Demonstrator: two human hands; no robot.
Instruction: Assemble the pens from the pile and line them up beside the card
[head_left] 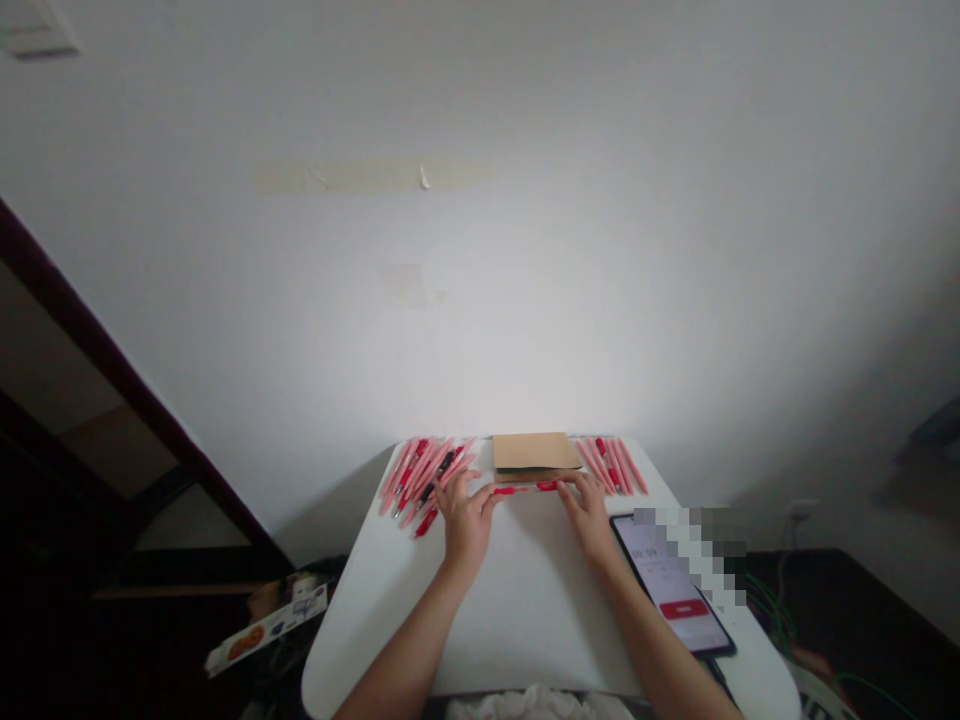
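Bare hands (465, 522), forearms (420, 640), perhaps white top (540, 704)

White worktop (525, 600), pink and red pens (424, 478) fanned at 11 o'clock, cardboard box (534, 452) at 12, more pens (613, 464) at 1, phone (679, 590) at 4.

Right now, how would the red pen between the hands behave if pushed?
The red pen looks slim and round, so it may roll on the smooth table. Likely stiff and light: left hand and right hand pinch its ends.

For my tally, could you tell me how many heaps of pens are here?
2: a left heap beside the cardboard box and a right heap; the box may hide more.
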